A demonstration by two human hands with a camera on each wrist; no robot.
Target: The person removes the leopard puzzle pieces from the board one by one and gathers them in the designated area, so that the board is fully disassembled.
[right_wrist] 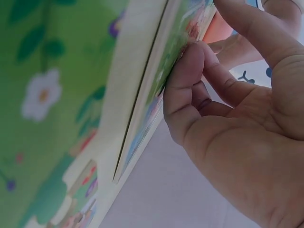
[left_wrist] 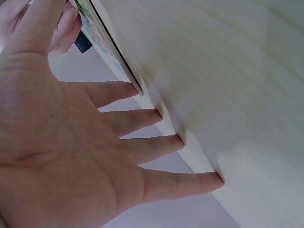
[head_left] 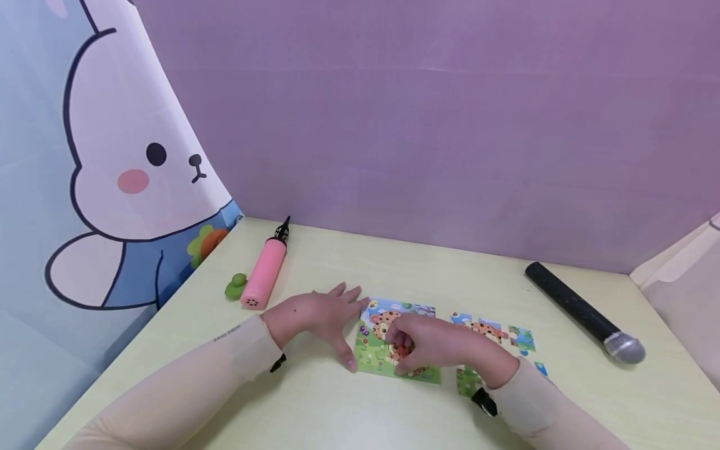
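A jigsaw puzzle (head_left: pixel 368 362) with a spotted cartoon animal on a green and blue scene lies flat on the table. My left hand (head_left: pixel 332 315) is spread at its left side; in the left wrist view the fingertips (left_wrist: pixel 216 180) rest on the tabletop, one against the puzzle's edge. Over the puzzle bends my right hand (head_left: pixel 433 344), its fingers curled and their tips down on the picture. The thumb reaches toward the lower part of the board. In the right wrist view no piece shows between the curled fingers (right_wrist: pixel 185 71). The hand covers part of the picture.
Loose puzzle pieces (head_left: pixel 523 338) lie right of the puzzle, partly under the right forearm. Farther right is a black microphone (head_left: pixel 574 307) with a silver head. A pink hand pump (head_left: pixel 265 273) and a small green toy (head_left: pixel 236 287) sit at the back left. A purple backdrop (head_left: pixel 427 137) stands behind.
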